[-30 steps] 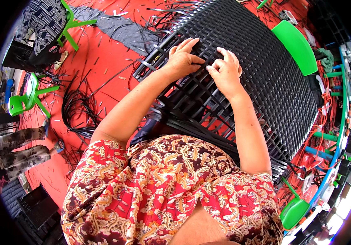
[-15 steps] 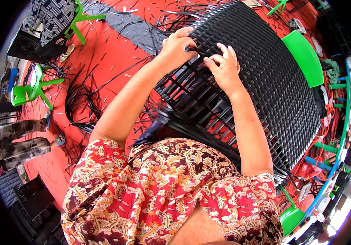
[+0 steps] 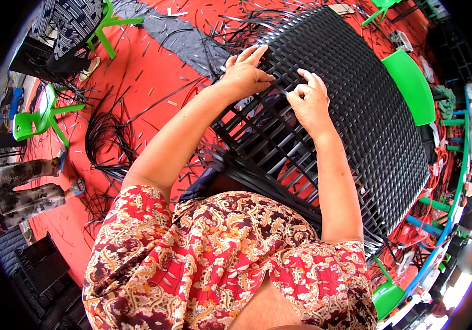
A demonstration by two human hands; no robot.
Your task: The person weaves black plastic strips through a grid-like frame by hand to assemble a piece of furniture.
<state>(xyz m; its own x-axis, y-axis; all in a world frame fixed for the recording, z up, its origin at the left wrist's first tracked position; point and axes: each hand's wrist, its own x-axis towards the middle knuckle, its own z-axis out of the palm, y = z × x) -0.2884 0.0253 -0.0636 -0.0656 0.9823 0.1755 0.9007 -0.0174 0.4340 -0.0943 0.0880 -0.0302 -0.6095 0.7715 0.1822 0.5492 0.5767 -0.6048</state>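
A large curved panel of woven black plastic strips [image 3: 351,104] lies across the space before me, tightly woven on its far and right part. Along its near left part runs an open lattice [image 3: 263,137] of black strips with gaps. At the border between the two, my left hand [image 3: 244,77] pinches a flat black strip with thumb and forefinger, its other fingers stretched over the weave. Just to the right, my right hand [image 3: 310,107] has thumb and forefinger closed at the same border, apparently on the strip too; the contact is partly hidden by the fingers.
A bundle of loose black strips [image 3: 269,181] lies between my body and the panel. More strips [image 3: 106,137] tangle on the red floor [image 3: 153,110]. Green chairs [image 3: 412,88] stand around, and other people's legs [image 3: 29,187] show at the left.
My right hand has moved slightly down and right, its thumb and forefinger closing together. My left hand has shifted a little right and down. The panel appears slightly lower in view.
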